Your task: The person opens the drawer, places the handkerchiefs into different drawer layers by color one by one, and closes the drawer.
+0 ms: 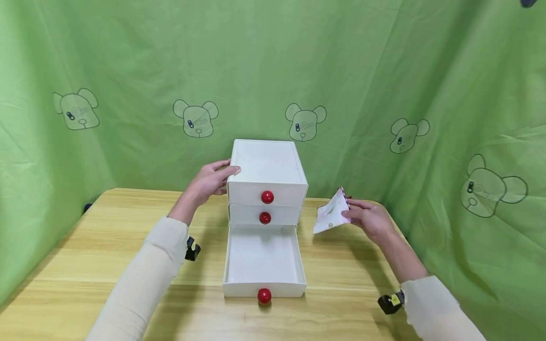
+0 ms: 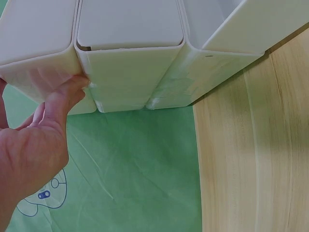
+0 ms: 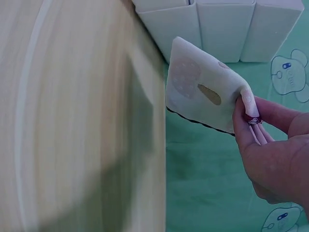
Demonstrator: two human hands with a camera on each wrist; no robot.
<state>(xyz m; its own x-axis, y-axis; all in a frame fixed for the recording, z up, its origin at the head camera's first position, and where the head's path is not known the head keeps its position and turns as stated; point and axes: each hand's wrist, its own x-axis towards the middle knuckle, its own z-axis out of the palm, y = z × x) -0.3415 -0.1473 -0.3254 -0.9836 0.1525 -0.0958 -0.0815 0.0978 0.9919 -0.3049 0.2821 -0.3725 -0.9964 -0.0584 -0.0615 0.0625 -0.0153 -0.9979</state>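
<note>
A white cabinet (image 1: 268,161) with three stacked drawers and round red knobs stands at the middle of the table. Its bottom drawer (image 1: 263,255) is pulled out, and its bare floor shows. My left hand (image 1: 209,181) rests against the cabinet's upper left side, thumb over the top edge; in the left wrist view fingers press on that side wall. Right of the cabinet, raised over the table, my right hand (image 1: 373,219) pinches a small white cloth pouch (image 3: 198,84) by one edge. The pouch has printed spots and a dark striped border.
A wooden table (image 1: 115,255) carries the cabinet near its back edge. Behind and on both sides hangs a green curtain (image 1: 251,61) printed with bear heads. The open drawer sticks out toward the table's front, its red knob (image 1: 264,296) foremost.
</note>
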